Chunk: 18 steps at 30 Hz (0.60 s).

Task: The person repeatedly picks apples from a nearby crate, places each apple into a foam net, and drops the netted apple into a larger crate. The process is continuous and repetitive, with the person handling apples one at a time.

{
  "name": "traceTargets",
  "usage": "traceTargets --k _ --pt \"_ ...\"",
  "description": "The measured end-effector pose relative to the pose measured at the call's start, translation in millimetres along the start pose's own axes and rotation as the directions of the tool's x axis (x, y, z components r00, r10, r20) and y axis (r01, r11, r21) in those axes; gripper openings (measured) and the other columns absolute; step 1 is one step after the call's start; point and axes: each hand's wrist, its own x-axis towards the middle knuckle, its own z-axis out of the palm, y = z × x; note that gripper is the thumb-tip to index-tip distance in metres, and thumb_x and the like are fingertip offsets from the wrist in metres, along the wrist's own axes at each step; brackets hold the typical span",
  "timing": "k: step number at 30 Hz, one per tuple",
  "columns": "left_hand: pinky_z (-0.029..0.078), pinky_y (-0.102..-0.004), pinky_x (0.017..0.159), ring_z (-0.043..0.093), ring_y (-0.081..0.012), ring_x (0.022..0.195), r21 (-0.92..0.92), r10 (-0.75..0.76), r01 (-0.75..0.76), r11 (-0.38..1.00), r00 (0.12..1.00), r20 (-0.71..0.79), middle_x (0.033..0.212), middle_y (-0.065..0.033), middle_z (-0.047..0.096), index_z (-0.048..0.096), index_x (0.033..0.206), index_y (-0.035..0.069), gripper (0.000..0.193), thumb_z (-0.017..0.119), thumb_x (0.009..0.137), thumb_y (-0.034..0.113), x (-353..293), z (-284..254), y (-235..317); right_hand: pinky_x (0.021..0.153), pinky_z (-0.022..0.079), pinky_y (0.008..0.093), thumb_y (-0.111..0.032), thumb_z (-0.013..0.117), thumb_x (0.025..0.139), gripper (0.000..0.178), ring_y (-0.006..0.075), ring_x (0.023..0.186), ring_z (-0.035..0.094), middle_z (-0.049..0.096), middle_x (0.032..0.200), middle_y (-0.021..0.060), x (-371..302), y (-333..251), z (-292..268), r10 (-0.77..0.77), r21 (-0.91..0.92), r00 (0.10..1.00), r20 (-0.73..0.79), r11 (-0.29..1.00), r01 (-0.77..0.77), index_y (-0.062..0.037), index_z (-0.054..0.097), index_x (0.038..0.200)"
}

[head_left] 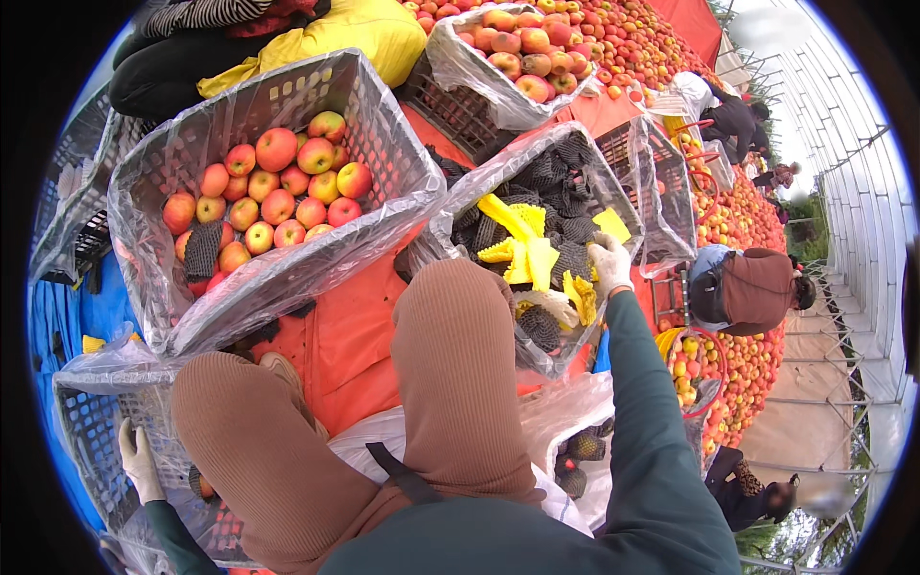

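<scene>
The right arm stretches forward, its gloved right hand [610, 261] reaching into a plastic-lined crate [628, 206] of black and yellow foam nets [525, 251] — fingers curled on the nets, though I cannot tell how tightly. The left arm hangs low, the gloved left hand [137, 458] resting open on the rim of a lower crate [88, 436]. A crate of apples [273, 187] sits ahead on the left.

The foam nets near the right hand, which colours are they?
The foam nets are black and yellow, clearest in the head view.
</scene>
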Motion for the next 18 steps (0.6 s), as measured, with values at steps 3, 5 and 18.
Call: traceTargets --k 3,5,18 --pt "0.036 -0.0289 0.097 0.047 -0.0179 0.112 -0.572 0.113 -0.141 0.808 0.99 -0.085 0.12 -0.0113 0.052 0.048 0.121 -0.002 0.032 0.043 0.093 0.013 9 -34 131 0.087 0.043 0.031 -0.018 0.058 0.075 0.036 0.0249 0.098 0.059 0.061 0.107 0.0151 26 -7 25 -0.208 -0.476 0.972 0.108 0.848 0.234 -0.0004 0.058 0.107" --pt "0.04 -0.0311 0.094 0.052 -0.0192 0.108 -0.502 0.255 -0.273 0.821 0.961 -0.106 0.116 -0.0128 0.052 0.048 0.119 -0.003 0.031 0.038 0.095 0.015 -9 -45 229 0.091 0.041 0.0316 -0.02 0.059 0.074 0.039 0.0261 0.104 0.055 0.059 0.11 0.0153 45 -15 33 -0.094 -0.268 0.994 0.064 0.957 0.108 -0.0017 0.058 0.109" --pt "0.045 -0.0288 0.08 0.055 -0.0173 0.088 -0.796 0.702 -0.194 0.573 0.617 0.355 0.098 -0.0141 0.057 0.056 0.089 -0.005 0.025 0.039 0.072 -0.01 -114 35 475 0.077 0.044 0.0254 -0.02 0.062 0.081 0.035 0.0155 0.087 0.057 0.062 0.097 0.0087 56 -28 24 -0.039 0.458 0.992 -0.117 0.885 0.089 0.002 0.057 0.107"
